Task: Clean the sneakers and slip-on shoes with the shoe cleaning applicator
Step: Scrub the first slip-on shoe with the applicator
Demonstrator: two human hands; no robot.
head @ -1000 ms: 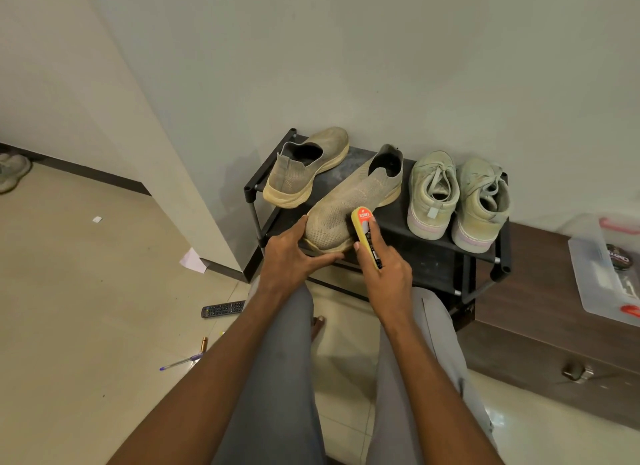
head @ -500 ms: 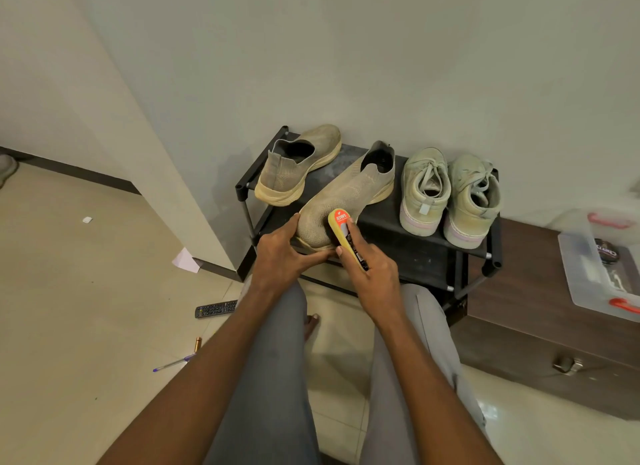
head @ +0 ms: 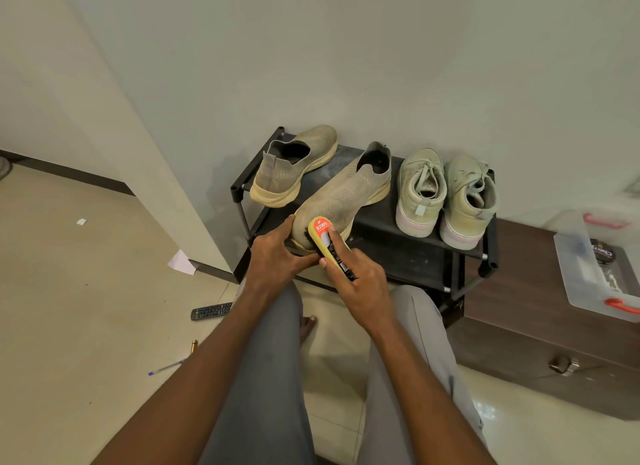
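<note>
My left hand holds the toe of the near slip-on shoe — fingers on its side, thumb under the front. My right hand grips the shoe cleaning applicator, fingers curled round it, one finger laid along its top. Its yellow sponge end touches the toe of the shoe. The shoe lies slanted on top of the black shoe rack. The other slip-on shoe sits behind it, at the left. The two sneakers stand side by side at the right — heels toward me. A remote and a pen lie on the floor.
</note>
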